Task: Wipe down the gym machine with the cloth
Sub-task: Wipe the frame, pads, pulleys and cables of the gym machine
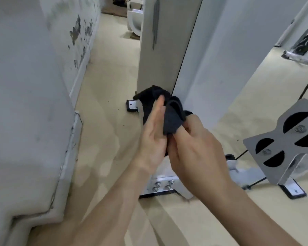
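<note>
A black cloth [169, 114] is bunched between both my hands, low down in front of the white gym machine's upright panel [155, 64]. My left hand [153, 134] lies along the cloth's left side with its fingers straight, the cloth draped behind and over them. My right hand [196, 148] pinches the cloth's lower fold with curled fingers. The cloth's upper end touches or hangs just before the bottom of the panel; which, I cannot tell. A black cable runs down the panel's right edge.
A stained white wall [34, 103] with a skirting board runs along the left. A grey pulley bracket [288, 139] on a bolted foot stands at the right. The machine's bolted base plate [160, 185] sits under my wrists. Beige floor [103, 121] stretches between wall and machine.
</note>
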### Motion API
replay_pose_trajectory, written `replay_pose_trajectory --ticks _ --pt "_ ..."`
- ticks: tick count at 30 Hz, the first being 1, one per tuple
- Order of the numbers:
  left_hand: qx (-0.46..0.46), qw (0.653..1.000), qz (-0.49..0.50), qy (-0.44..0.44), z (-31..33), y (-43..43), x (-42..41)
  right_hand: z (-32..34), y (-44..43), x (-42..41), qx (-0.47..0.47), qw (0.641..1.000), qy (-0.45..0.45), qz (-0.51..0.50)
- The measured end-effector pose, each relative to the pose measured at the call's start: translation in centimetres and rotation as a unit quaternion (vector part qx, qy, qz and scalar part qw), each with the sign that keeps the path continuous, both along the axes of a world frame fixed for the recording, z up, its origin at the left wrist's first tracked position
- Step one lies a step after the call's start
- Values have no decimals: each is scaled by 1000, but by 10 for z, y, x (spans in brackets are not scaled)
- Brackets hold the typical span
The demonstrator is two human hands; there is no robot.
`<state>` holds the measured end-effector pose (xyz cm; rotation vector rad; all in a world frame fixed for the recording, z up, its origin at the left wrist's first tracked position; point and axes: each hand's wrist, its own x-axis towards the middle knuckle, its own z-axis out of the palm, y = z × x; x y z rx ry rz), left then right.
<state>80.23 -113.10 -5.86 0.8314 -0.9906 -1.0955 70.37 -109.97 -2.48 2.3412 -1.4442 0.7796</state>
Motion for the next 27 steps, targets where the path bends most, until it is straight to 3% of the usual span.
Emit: replay_pose_trajectory --ticks 2,4,6,7,9,10,12,14,16,17,19,21,24,27 --pt "11 1000 -1 7 -15 -5 -13 12 -8 -15 -32 992 122 -23" --pt "24 997 57 -48 -39 -10 -25 7 -11 -27 -10 989 149 0" --pt "62 985 116 -112 -67 -10 -31 -10 -8 -33 97 994 39 43" --pt "86 985 111 -103 -78 -8 -31 -19 -5 -32 200 974 -85 59" --pt "145 982 88 -88 -103 -5 -28 -40 3 -27 370 852 -366 58" --pt "192 976 64 -83 -112 -4 -24 -49 6 -23 414 784 -462 31" --pt "282 957 12 -69 -114 -5 -17 -64 11 -17 468 665 -582 -12" --pt "278 956 8 -95 -93 -5 -16 -76 13 -13 482 579 -657 -13" --pt "64 982 74 -159 -63 -3 -25 -83 10 -14 469 564 -679 9" --pt "-30 977 102 -182 -52 0 -32 -85 8 -14 463 565 -683 21" --pt "-100 957 135 -234 -57 2 -39 -88 3 -16 472 547 -691 23" --pt "-55 950 137 -273 -89 7 -36 -97 0 -21 504 505 -700 17" --pt "109 954 72 -268 -156 25 -30 -123 5 -21 564 445 -693 -52" --pt "180 930 36 -319 -200 35 -26 -152 15 -17 587 437 -670 -124"
